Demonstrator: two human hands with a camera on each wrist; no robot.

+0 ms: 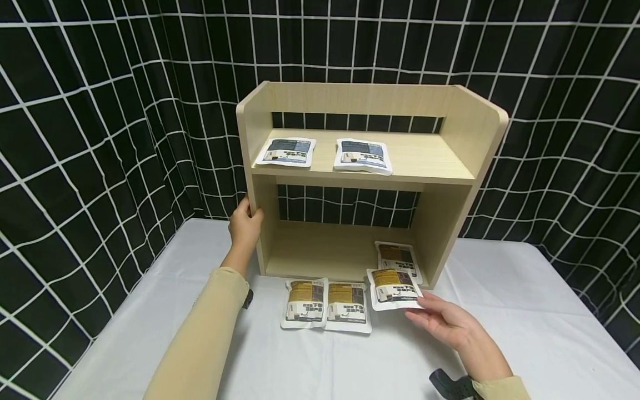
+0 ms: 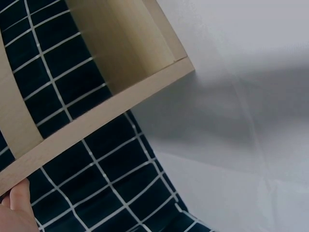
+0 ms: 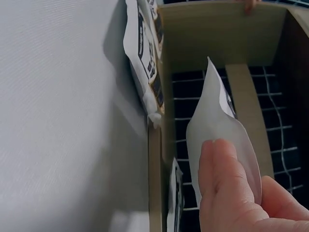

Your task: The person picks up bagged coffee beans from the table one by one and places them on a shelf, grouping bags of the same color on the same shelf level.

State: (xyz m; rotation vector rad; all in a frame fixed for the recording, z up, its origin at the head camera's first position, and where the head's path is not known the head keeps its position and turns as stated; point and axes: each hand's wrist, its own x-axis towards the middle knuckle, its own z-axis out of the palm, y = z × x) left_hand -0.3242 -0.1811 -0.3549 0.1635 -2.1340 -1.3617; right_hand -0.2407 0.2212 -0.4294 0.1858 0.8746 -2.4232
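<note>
The right grip (image 1: 457, 330) is pinching one pouch with a yellow-brown label (image 1: 394, 286) at its near right corner, between thumb and fingers. This held pouch is staying just left of the right grip and a little beyond it, before the wooden shelf (image 1: 360, 98). Farther behind, a second brown pouch (image 1: 399, 256) is lying in the lower compartment. Well to the left of the right grip, two similar pouches (image 1: 306, 303) are lying side by side on the white table (image 1: 500, 311). Above the two grips, two blue-labelled pouches (image 1: 363, 154) are resting on the upper board. The left grip (image 1: 244, 226) is clasping the left side panel (image 1: 269, 228) beside it.
</note>
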